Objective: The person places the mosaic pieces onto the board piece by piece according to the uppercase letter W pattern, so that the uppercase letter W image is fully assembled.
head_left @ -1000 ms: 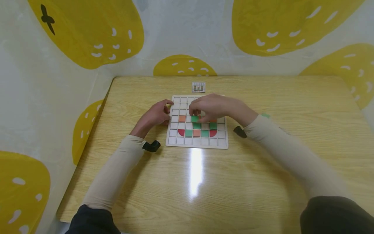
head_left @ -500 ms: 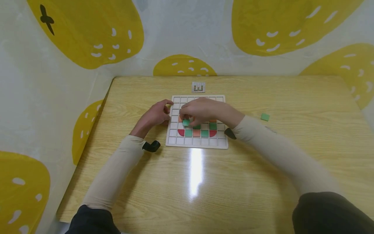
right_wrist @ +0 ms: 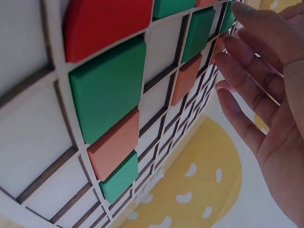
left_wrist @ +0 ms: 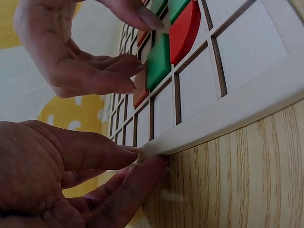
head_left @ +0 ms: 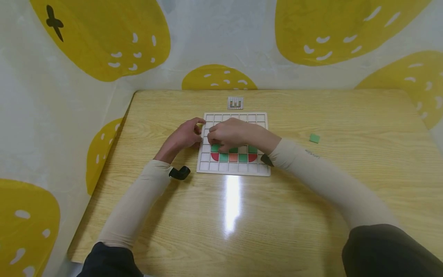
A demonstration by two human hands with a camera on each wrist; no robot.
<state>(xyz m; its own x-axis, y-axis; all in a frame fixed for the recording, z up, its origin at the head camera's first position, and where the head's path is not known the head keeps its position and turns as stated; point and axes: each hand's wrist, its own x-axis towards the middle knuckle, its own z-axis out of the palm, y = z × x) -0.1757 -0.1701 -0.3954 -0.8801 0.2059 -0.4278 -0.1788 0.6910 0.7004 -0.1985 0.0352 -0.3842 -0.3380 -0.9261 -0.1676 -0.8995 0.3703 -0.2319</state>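
Observation:
A white grid board (head_left: 226, 167) holds several green, orange and red tiles. My left hand (head_left: 187, 133) pinches its left edge; in the left wrist view the thumb lies on the rim (left_wrist: 190, 126) with a finger against the edge. Over the board's left part is my right hand (head_left: 230, 132), fingers spread around a green tile (left_wrist: 159, 61) that sits in a cell. An orange tile (left_wrist: 141, 88) adjoins it, right at a fingertip. In the right wrist view, the thumb tip is at the far green tile (right_wrist: 229, 19). A red rounded tile (head_left: 215, 157) sits below.
A loose green tile (head_left: 314, 138) lies on the table (head_left: 294, 207) right of the board. Behind the board is a small card (head_left: 235, 102) printed with a grid pattern. A cloth with yellow shapes hangs along the table's back and left.
My right hand has moved left across the board with a green tile, which now sits in a left-side cell above the red one. The left hand has stayed at the board's edge.

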